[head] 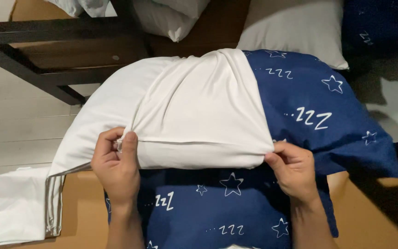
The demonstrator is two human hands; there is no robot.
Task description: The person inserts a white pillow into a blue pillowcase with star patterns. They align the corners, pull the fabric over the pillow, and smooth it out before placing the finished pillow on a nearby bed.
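White pillowcase [194, 106] partly drawn over navy star-print pillow [314, 106], covering pillow's left part. Left hand [116, 168] and right hand [293, 170] pinch case's open hem at pillow's near edge. Judged mid-sleeving; next calls for even pull along pillow.

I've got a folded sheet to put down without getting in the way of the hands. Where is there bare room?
Free: the brown surface right of the right hand, and a brown strip between the left hand and the white case's hanging end. Crowded: the middle, where both hands grip the white pillowcase over the blue star pillow.
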